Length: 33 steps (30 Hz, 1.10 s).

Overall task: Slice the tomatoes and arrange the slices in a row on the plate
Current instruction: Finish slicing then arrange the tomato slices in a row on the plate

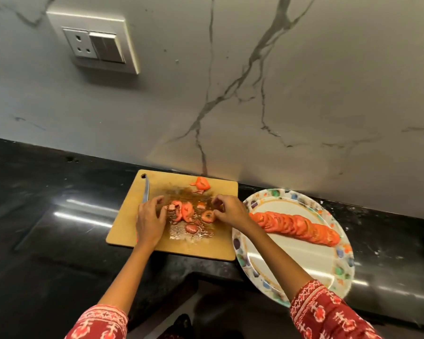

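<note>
Head cam: plate (304, 260) holds a neat overlapping row of tomato slices (296, 227); left hand (150, 220) and right hand (227, 208) sit curled over loose slices (185, 211) on the cutting board (130, 221), can't tell either grip.

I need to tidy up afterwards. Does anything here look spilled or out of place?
Yes. Tomato juice and seeds have pooled on the tan wooden cutting board, around the loose red tomato slices. The patterned round plate overhangs the black countertop edge. The row of slices looks neat.

Both arms fwd; left hand (150, 222) fingers loosely curled, right hand (227, 208) fingers bent, pinching.
</note>
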Each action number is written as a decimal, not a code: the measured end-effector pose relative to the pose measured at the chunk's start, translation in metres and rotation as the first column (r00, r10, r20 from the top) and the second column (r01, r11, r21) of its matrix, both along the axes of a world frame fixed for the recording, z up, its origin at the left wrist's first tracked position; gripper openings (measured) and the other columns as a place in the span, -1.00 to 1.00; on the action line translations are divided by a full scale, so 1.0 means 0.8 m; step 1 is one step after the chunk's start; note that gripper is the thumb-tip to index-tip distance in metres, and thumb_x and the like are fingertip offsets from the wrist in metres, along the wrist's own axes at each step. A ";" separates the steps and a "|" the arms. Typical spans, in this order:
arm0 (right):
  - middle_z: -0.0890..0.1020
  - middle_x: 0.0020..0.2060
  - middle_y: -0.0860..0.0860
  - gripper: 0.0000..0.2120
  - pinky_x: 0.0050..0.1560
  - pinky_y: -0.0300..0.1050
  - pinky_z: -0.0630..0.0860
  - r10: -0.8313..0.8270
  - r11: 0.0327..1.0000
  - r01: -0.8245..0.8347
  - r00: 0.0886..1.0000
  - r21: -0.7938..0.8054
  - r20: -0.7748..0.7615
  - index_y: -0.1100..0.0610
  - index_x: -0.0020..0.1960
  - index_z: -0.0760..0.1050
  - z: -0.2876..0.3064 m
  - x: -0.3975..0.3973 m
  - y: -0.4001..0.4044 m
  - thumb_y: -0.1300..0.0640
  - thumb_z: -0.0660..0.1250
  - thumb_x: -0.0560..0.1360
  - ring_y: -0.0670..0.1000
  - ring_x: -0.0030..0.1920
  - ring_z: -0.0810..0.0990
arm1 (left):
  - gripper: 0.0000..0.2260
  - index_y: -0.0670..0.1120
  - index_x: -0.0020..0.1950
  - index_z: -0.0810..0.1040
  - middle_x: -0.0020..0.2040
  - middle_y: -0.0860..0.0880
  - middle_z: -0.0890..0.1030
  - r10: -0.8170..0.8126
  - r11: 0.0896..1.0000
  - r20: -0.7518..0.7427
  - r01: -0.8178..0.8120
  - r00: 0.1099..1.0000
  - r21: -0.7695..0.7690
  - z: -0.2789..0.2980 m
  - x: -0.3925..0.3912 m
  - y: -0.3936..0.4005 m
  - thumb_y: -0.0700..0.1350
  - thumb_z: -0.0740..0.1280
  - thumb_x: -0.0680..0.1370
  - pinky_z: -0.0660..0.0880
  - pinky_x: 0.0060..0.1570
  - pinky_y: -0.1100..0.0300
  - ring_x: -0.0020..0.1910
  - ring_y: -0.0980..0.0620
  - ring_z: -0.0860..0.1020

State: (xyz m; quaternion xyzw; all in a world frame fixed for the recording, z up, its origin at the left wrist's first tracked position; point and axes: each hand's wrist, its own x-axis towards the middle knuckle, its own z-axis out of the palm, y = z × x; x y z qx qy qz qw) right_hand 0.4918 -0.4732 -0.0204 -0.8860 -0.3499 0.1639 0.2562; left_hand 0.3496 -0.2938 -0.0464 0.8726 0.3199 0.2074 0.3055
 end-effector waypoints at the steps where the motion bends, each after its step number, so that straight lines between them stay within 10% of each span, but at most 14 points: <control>1: 0.63 0.03 0.08 -0.75 -0.03 -0.12 0.49 0.017 0.999 -0.017 1.000 -0.034 0.010 0.16 0.11 0.55 -0.002 -0.003 0.008 0.13 0.37 0.44 0.06 0.01 0.57 | -0.73 -0.16 0.21 0.51 0.10 -0.13 0.58 -0.009 1.000 -0.004 0.009 1.000 -0.005 -0.001 -0.001 0.005 -0.23 0.33 0.51 0.40 0.05 0.01 0.13 -0.12 0.45; 17: 0.52 -0.34 -0.06 -0.81 -0.30 -0.25 0.38 -0.131 0.989 0.118 0.979 -0.090 -0.159 0.04 -0.30 0.47 0.030 0.010 0.033 0.14 0.46 0.42 -0.12 -0.31 0.46 | -0.78 -0.10 0.15 0.55 0.06 -0.06 0.60 -0.198 0.967 0.149 0.218 0.969 -0.135 -0.006 -0.004 0.054 -0.23 0.33 0.51 0.45 0.05 0.19 0.05 0.03 0.52; 26: 0.55 -0.23 0.00 -0.86 -0.09 -0.19 0.47 -0.104 0.965 0.012 0.935 -0.261 -0.340 0.11 -0.25 0.50 0.035 0.018 0.035 0.26 0.37 0.46 -0.05 -0.10 0.51 | -0.78 -0.04 0.13 0.55 -0.03 0.03 0.59 -0.256 0.941 0.159 0.283 0.954 -0.187 -0.008 0.001 0.062 -0.24 0.32 0.52 0.52 0.00 0.15 0.01 0.06 0.53; 33: 0.60 -0.08 0.03 -0.91 -0.14 -0.13 0.46 -0.104 0.976 0.097 0.994 -0.196 -0.026 0.11 -0.06 0.53 0.014 0.005 0.059 0.24 0.35 0.45 0.00 -0.07 0.54 | -0.77 -0.07 0.16 0.55 0.02 -0.02 0.61 -0.252 0.947 0.147 0.275 0.957 -0.167 -0.013 0.011 0.058 -0.24 0.32 0.51 0.52 0.07 0.03 0.06 0.01 0.52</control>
